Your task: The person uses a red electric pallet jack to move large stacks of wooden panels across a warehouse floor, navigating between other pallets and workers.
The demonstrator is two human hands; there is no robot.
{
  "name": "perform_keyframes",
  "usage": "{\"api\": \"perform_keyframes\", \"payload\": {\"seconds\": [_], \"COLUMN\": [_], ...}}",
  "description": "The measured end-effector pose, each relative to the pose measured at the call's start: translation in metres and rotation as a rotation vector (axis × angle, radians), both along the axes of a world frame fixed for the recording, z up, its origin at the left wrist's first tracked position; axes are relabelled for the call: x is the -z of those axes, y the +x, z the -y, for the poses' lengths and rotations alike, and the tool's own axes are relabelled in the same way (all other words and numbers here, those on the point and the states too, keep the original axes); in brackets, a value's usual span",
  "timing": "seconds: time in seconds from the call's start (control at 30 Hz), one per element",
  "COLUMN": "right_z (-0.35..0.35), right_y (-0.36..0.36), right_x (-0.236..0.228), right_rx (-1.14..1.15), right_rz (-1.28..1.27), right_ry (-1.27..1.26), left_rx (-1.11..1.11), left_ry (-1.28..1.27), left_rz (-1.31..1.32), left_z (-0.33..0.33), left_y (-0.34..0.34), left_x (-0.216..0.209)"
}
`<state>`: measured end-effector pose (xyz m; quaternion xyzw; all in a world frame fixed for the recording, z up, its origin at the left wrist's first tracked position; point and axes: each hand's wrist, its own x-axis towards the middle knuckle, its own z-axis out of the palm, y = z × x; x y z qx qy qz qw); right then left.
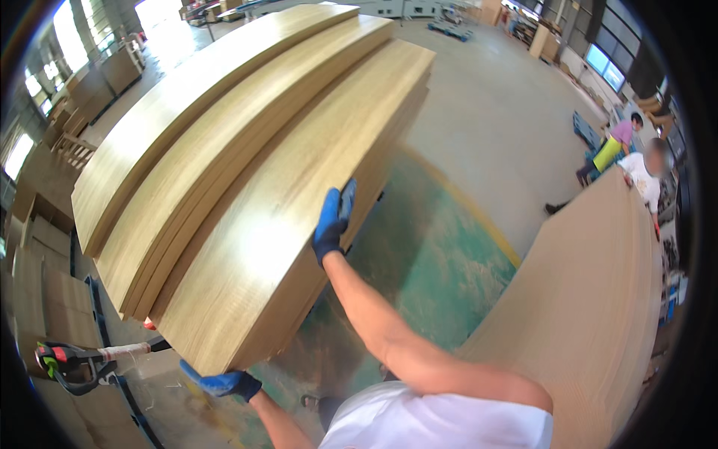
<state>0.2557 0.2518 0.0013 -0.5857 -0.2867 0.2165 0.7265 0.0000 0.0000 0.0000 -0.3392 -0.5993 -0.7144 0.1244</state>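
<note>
Three side-by-side rows of long wood-grain boards lie in stacks. The nearest row's top board [299, 179] slants from the lower left to the upper right. My left hand [222, 383], in a blue and black glove, holds the near end of this row at its lower corner, its fingers partly hidden by the boards. My right hand [333, 222], gloved alike, grips the right long edge farther along, with part of the hand on the top face and part against the side. The middle row [247, 142] and left row [209, 67] lie beyond, apart from my hands.
A tall stack of brown boards [568, 292] stands at the right. Behind it are a person in white [643, 179] and another in purple and yellow [617, 142]. A handle with red and green controls [67, 363] juts out at lower left. Green floor [434, 232] has a yellow line.
</note>
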Motion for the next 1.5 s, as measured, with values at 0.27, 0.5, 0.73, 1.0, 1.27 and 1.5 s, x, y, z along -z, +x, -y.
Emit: {"api": "perform_keyframes", "payload": {"seconds": [0.27, 0.5, 0.73, 1.0, 1.27, 1.5], "right_z": [-0.038, -0.017, -0.015, -0.012, -0.002, -0.015], "right_y": [-0.001, 0.001, 0.01, 0.015, 0.002, 0.017], "right_x": [-0.03, -0.016, -0.018, -0.011, -0.031, -0.034], "right_rx": [0.047, 0.034, -0.003, -0.023, -0.039, -0.064], "right_rz": [0.278, 0.32, 0.282, 0.281, 0.244, 0.37], "right_ry": [-0.121, -0.17, -0.224, -0.194, -0.195, -0.286], "left_rx": [-0.192, -0.238, -0.067, -0.081, -0.114, -0.1], "left_ry": [-0.193, -0.355, -0.33, -0.265, -0.269, -0.25], "left_rz": [-0.113, -0.256, -0.096, -0.078, -0.158, -0.14], "left_z": [-0.035, -0.012, -0.002, 0.003, 0.002, -0.009], "left_y": [0.003, -0.002, -0.002, 0.004, -0.008, 0.002], "left_x": [-0.005, 0.002, -0.012, -0.003, -0.027, -0.014]}}
